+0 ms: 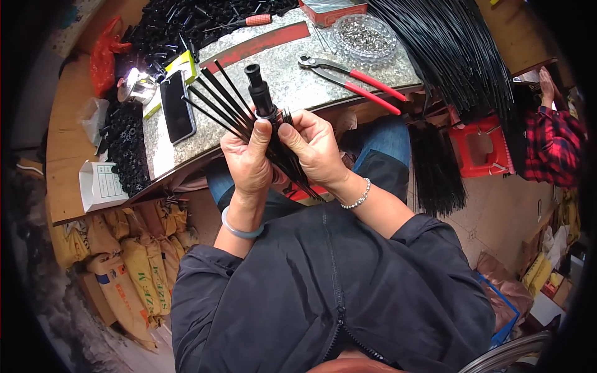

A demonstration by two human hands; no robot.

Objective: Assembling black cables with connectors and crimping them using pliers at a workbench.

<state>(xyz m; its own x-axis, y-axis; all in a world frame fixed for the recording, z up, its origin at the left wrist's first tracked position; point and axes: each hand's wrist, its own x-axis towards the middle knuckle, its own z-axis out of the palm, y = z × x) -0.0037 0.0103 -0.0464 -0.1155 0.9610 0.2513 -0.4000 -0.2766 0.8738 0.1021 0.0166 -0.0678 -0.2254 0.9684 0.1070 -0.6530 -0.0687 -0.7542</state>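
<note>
The black fitting stands between my two thumbs, its stepped, narrower end uppermost. Its long axis runs near upright, the top tipped slightly toward 11 o'clock. A pale ring sits round it just above the thumb tips.

Beside it, a bunch of black rods fans toward 10 and 11 o'clock; dark lengths also show below the hands toward 5 o'clock. The rods slant across the fitting's axis rather than lying parallel to it.

My left grip is closed about the rods, its thumb against the fitting's base at 7 o'clock. My right grip pinches the base from 4 o'clock. Both are in contact, so neither is the nearer; which bears the weight I cannot tell. The under-side finger hold is hidden.

Beyond, on the bench, I note:
- at 1 o'clock, pliers with red handles pointing to 4 o'clock, and farther out a clear dish of small metal pieces;
- at 10 o'clock, a phone, face up;
- at 11 o'clock, a heap of black parts.

A large sheaf of long black rods lies at 2 o'clock. A co-worker's checked sleeve appears at 3 o'clock, beside a red stool.
</note>
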